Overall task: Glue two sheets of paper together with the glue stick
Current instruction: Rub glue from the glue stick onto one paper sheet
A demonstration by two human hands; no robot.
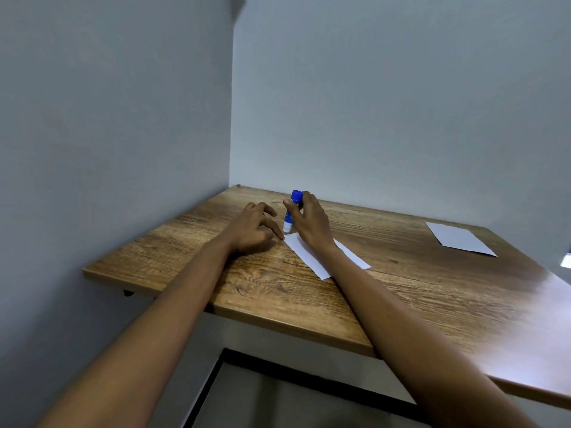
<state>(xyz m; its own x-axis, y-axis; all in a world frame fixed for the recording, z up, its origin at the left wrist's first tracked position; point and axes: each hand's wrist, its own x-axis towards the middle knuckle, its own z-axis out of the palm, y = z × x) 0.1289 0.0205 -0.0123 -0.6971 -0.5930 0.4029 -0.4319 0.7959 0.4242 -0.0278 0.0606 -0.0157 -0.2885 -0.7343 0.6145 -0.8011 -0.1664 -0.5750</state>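
A white sheet of paper (304, 253) lies on the wooden table (401, 304), partly hidden under my right wrist. My right hand (309, 220) grips a blue glue stick (293, 210), held almost upright with its white end down, at the sheet's far left corner. My left hand (253, 227) rests on the table just left of the sheet, its fingertips touching that corner and pinning it. A second white sheet (458, 238) lies flat at the far right of the table, apart from both hands.
Grey walls meet in a corner just behind the table's far left end. The table's near edge runs diagonally across the view, with a dark-framed floor area (278, 396) below it. A small bright object (567, 261) shows at the right border.
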